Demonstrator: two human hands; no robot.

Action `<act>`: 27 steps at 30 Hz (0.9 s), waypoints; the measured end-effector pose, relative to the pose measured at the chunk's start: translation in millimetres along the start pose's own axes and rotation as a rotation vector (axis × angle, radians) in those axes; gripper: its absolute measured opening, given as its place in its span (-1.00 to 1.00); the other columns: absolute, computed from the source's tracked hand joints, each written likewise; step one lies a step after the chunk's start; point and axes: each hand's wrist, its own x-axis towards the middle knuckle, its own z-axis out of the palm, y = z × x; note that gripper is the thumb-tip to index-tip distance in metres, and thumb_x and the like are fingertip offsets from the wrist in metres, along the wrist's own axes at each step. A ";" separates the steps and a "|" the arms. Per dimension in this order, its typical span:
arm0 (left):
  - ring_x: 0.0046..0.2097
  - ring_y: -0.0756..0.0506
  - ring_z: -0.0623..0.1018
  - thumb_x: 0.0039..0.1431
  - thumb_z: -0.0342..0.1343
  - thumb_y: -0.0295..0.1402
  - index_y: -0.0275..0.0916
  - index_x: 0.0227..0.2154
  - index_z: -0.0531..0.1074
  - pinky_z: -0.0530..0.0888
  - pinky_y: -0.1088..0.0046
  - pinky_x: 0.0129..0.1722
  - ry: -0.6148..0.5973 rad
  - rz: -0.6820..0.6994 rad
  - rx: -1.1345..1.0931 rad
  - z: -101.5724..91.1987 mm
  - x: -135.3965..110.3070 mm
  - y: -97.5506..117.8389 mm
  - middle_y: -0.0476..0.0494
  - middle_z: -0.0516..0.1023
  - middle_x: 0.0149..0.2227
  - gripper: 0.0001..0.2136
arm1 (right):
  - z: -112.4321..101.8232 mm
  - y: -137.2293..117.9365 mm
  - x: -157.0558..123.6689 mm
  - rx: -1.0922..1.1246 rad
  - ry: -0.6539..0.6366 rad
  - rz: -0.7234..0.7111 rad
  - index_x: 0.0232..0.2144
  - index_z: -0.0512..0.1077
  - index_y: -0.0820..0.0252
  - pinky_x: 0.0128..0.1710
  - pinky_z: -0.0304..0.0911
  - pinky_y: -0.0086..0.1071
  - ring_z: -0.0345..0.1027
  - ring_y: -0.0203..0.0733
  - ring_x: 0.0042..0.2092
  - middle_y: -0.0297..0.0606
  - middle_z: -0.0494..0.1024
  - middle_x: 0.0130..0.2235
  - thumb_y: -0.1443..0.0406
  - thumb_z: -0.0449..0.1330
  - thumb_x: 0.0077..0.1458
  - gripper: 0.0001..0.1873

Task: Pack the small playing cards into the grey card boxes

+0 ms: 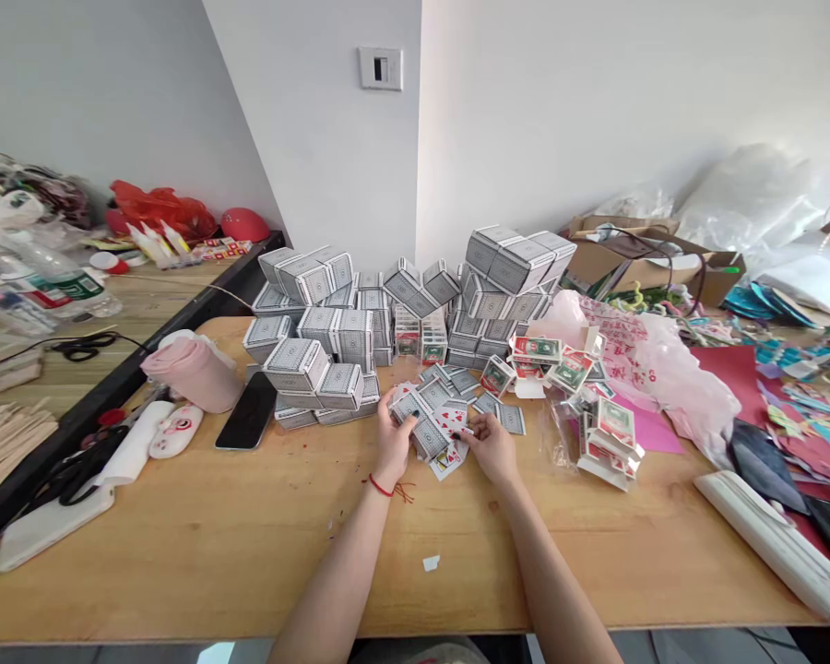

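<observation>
My left hand (393,441), with a red string bracelet at the wrist, closes round a grey-backed piece made of playing cards (421,432). A face-up heart card (452,420) juts from its right side, and the fingers of my right hand (493,449) pinch its edge. Whether the heart card is joined to the piece I cannot tell. Under and behind my hands lie loose playing cards (462,382), some face down. A face-up picture card (449,459) shows just below the held piece.
Stacked card blocks (337,332) stand at the back left, more card blocks (518,263) at the back right. Opened card boxes (612,429) and a plastic bag (636,355) lie to the right. A phone (247,410) and pink cup (197,369) are left, a white case (775,544) far right.
</observation>
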 end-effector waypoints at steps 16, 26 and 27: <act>-0.39 0.00 0.47 -0.21 0.15 -0.46 -0.23 -0.22 0.30 0.38 0.51 -0.45 0.106 -0.207 -0.159 1.1 3.7 0.8 -0.08 0.49 -0.31 -0.62 | -15.6 -1.3 -2.6 0.565 0.121 0.111 -0.66 0.25 0.22 -0.71 -0.08 -0.52 0.00 -0.43 -0.68 -0.46 0.22 -0.72 0.07 0.22 -0.17 -0.64; -0.46 0.05 0.44 -0.17 0.14 -0.45 -0.18 -0.17 0.30 0.34 0.58 -0.53 0.089 -0.221 -0.127 1.2 2.3 4.2 -0.05 0.48 -0.31 -0.60 | -9.1 -8.1 -7.1 0.861 -0.008 0.116 -0.45 0.28 0.17 -0.70 0.19 -0.44 0.22 -0.33 -0.68 -0.44 0.37 -0.65 0.11 0.24 -0.17 -0.69; -0.44 0.04 0.45 -0.17 0.14 -0.45 -0.19 -0.17 0.30 0.35 0.57 -0.51 0.084 -0.215 -0.130 1.5 2.1 4.6 -0.06 0.48 -0.29 -0.60 | -8.1 -9.0 -7.9 0.864 -0.043 0.112 -0.44 0.29 0.17 -0.70 0.20 -0.44 0.23 -0.32 -0.68 -0.43 0.38 -0.64 0.12 0.24 -0.16 -0.70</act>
